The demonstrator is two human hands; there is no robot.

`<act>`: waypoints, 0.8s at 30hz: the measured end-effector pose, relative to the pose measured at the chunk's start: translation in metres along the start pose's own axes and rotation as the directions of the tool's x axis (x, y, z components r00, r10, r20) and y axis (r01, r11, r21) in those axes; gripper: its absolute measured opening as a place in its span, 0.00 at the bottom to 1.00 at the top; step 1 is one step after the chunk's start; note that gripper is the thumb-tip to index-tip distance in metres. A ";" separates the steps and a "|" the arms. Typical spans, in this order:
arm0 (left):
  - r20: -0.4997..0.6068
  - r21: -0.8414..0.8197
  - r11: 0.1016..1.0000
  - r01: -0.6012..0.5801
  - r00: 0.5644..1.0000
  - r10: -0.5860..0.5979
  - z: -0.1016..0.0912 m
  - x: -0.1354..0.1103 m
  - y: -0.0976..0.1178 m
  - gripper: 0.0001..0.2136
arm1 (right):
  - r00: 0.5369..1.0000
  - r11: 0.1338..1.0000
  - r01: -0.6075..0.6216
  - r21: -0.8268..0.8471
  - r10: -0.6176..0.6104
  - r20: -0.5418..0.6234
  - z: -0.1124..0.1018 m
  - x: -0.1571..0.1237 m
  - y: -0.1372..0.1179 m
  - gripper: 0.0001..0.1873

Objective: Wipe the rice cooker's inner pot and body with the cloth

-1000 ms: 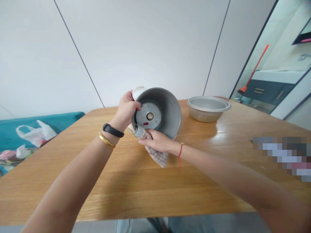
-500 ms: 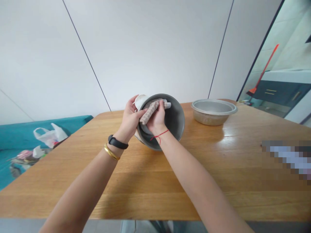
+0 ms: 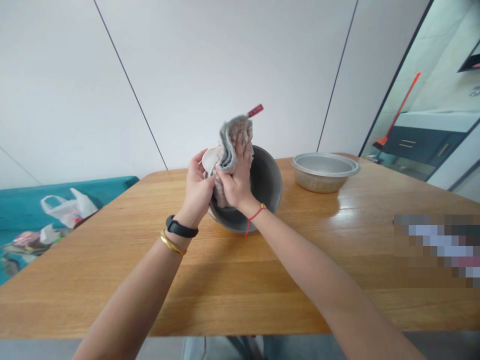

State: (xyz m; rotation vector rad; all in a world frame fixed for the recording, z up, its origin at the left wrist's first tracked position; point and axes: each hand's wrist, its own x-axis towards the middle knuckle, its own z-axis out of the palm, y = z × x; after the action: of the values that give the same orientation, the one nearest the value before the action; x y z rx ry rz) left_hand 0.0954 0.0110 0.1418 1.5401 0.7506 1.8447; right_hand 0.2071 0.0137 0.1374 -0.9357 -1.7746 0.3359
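"What is the right hand point(image 3: 233, 186) doing?"

"It is closed around a folded grey checked cloth point(image 3: 229, 150), with a small red tag point(image 3: 255, 110) sticking out above the grip."

"And the left hand point(image 3: 195, 194)?"

"It is curled on the rim of a grey metal pot point(image 3: 267, 192), just beside the cloth. A white round piece point(image 3: 209, 160) shows behind its fingers, but what that is cannot be told."

"How would they handle?"

"The pot looks light, stiff and slippery, so the rim by the left hand seems the surest hold. The cloth looks soft. The pot sits tilted just below both hands, over a wooden table point(image 3: 285, 280); whether it touches the table cannot be told."
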 end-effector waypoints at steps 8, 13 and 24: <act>-0.060 0.031 0.998 0.055 0.997 -0.053 -0.002 0.002 0.002 0.36 | 0.978 0.682 -0.071 -0.728 -0.097 -0.186 -0.044 0.010 0.079 0.34; -0.079 0.022 0.998 0.061 0.995 -0.059 0.010 0.007 0.000 0.35 | 0.983 0.629 -0.051 -0.775 -0.107 -0.152 -0.068 -0.021 0.083 0.34; -0.131 0.047 0.998 0.038 0.991 -0.032 0.014 0.012 -0.008 0.35 | 0.825 0.502 0.435 -0.747 0.110 0.554 -0.067 0.007 0.081 0.19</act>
State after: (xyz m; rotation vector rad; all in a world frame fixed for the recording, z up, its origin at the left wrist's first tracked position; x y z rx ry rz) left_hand 0.1088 0.0255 0.1461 1.4375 0.8841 1.9284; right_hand 0.3010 0.0585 0.1195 -1.4205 -2.6325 -0.5808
